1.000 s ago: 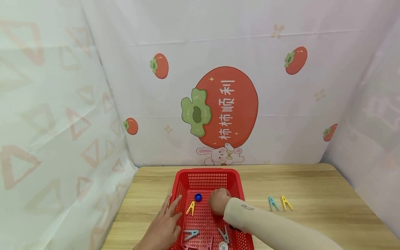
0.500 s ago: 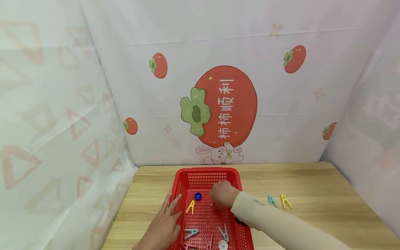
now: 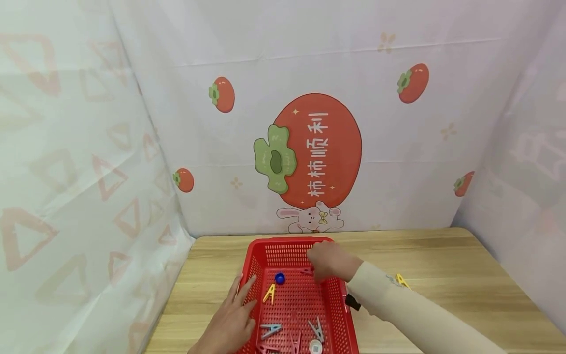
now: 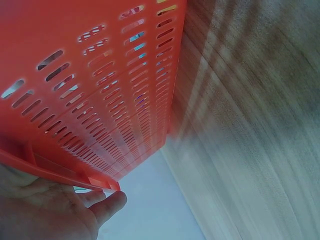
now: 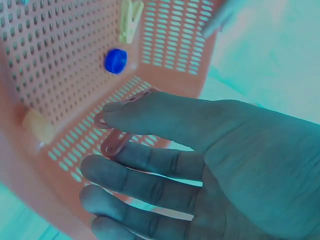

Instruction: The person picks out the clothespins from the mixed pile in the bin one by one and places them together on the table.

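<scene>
A pink clothespin [image 5: 116,142] is pinched between the thumb and index finger of my right hand [image 3: 333,260], over the far right corner of the red basket [image 3: 292,240]. My left hand [image 3: 230,322] lies on the basket's left rim with its fingers extended. On the basket floor are a yellow clothespin [image 3: 269,294], a blue bottle cap [image 3: 280,279], two grey-blue clothespins [image 3: 270,330], pink clothespins [image 3: 295,342] and a round white cap [image 3: 316,347]. A pale yellowish piece [image 5: 39,127] shows in a basket corner in the right wrist view.
Right of the basket, a yellow clothespin [image 3: 402,280] lies on the wooden table [image 3: 464,275], partly behind the right sleeve [image 3: 415,309]. A printed white cloth [image 3: 398,187] hangs behind the table, with more cloth at both sides.
My right hand has risen from the basket floor and moved toward the far right corner, bringing the pink clothespin into view. The sleeve now hides the blue clothespin on the table. My left hand stays put.
</scene>
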`<state>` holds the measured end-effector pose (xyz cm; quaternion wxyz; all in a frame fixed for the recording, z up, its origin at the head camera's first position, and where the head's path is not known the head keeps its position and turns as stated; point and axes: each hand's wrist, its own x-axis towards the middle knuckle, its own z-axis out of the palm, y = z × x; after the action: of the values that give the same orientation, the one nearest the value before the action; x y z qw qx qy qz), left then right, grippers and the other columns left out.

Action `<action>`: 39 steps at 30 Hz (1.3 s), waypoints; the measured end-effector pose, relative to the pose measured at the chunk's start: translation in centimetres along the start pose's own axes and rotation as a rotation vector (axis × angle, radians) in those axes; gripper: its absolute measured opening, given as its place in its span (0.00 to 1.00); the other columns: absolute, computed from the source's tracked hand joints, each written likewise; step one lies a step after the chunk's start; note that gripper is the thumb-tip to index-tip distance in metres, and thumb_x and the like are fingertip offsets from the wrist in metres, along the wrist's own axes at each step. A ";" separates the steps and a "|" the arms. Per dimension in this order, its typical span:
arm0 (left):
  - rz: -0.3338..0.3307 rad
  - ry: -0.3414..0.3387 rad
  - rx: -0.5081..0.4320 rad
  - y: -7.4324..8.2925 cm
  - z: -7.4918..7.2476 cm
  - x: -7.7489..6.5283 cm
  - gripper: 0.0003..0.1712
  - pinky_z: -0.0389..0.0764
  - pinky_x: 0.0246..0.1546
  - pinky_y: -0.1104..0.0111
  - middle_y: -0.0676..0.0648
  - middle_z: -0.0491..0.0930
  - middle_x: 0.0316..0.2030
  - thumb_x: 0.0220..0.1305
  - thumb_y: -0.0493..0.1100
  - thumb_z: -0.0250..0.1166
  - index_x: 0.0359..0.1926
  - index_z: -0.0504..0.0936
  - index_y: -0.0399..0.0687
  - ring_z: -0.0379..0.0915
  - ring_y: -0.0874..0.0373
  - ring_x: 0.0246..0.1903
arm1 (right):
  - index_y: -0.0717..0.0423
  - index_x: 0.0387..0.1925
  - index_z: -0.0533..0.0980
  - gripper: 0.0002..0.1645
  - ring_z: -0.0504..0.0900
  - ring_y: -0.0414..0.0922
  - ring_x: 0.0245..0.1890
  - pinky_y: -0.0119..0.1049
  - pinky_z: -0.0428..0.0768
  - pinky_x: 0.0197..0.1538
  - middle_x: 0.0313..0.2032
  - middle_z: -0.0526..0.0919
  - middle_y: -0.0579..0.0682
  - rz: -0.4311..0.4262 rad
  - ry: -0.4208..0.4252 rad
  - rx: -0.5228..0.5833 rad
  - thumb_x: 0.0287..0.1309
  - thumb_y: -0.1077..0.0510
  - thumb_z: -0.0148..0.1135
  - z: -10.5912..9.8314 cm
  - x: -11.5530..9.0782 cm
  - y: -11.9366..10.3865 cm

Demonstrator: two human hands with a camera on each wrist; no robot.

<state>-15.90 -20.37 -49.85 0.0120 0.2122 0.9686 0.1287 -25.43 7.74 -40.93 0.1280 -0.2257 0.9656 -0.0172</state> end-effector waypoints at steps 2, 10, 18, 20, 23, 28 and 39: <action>-0.006 -0.004 -0.005 0.0 0.1 0.0 0.21 0.58 0.83 0.37 0.40 0.58 0.85 0.67 0.41 0.69 0.56 0.89 0.31 0.39 0.34 0.87 | 0.53 0.38 0.87 0.16 0.78 0.43 0.29 0.40 0.91 0.39 0.28 0.83 0.45 0.005 0.005 0.008 0.50 0.55 0.87 -0.3 -0.2 0.5; -0.019 -0.020 -0.013 -0.1 0.1 0.1 0.22 0.59 0.82 0.36 0.40 0.57 0.85 0.68 0.41 0.69 0.57 0.89 0.31 0.39 0.33 0.86 | 0.56 0.38 0.85 0.14 0.79 0.44 0.26 0.40 0.89 0.35 0.25 0.82 0.47 0.017 0.049 0.039 0.55 0.54 0.83 -1.4 -1.9 3.3; -0.017 -0.008 -0.021 -0.1 0.1 -0.1 0.21 0.61 0.81 0.36 0.39 0.57 0.85 0.67 0.40 0.69 0.57 0.88 0.31 0.39 0.32 0.86 | 0.55 0.37 0.84 0.14 0.78 0.42 0.25 0.36 0.86 0.31 0.25 0.83 0.44 0.016 0.085 0.129 0.57 0.54 0.82 -1.5 -3.3 5.8; -0.018 -0.009 -0.023 -0.1 0.1 -0.1 0.21 0.61 0.82 0.36 0.39 0.57 0.85 0.67 0.40 0.69 0.57 0.89 0.31 0.40 0.32 0.86 | 0.53 0.36 0.84 0.14 0.78 0.41 0.25 0.35 0.87 0.31 0.25 0.83 0.44 0.020 0.094 0.117 0.57 0.52 0.83 -1.5 -3.6 6.3; -0.018 -0.015 -0.025 -0.2 0.2 0.0 0.22 0.59 0.82 0.36 0.40 0.57 0.85 0.68 0.41 0.69 0.57 0.88 0.31 0.39 0.33 0.86 | 0.53 0.35 0.83 0.14 0.77 0.41 0.25 0.34 0.86 0.30 0.25 0.83 0.44 0.037 0.096 0.082 0.56 0.53 0.83 -1.5 -4.0 7.1; -0.019 -0.023 -0.024 -0.1 0.0 0.1 0.22 0.57 0.83 0.36 0.40 0.56 0.85 0.68 0.41 0.69 0.58 0.88 0.31 0.38 0.34 0.87 | 0.53 0.33 0.82 0.12 0.76 0.41 0.25 0.33 0.83 0.29 0.25 0.81 0.44 0.072 0.084 0.059 0.56 0.55 0.80 -1.2 -4.7 8.7; 0.010 0.021 0.008 0.1 -0.1 0.1 0.22 0.64 0.81 0.37 0.40 0.59 0.84 0.68 0.40 0.70 0.58 0.88 0.33 0.42 0.33 0.86 | 0.55 0.33 0.81 0.08 0.76 0.42 0.26 0.37 0.79 0.31 0.27 0.81 0.46 0.120 0.057 0.128 0.58 0.56 0.73 -0.1 -6.8 13.2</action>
<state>-15.97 -20.27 -49.72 0.0002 0.2159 0.9681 0.1271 -25.28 22.52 -40.39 0.1155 -0.1581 0.9776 -0.0773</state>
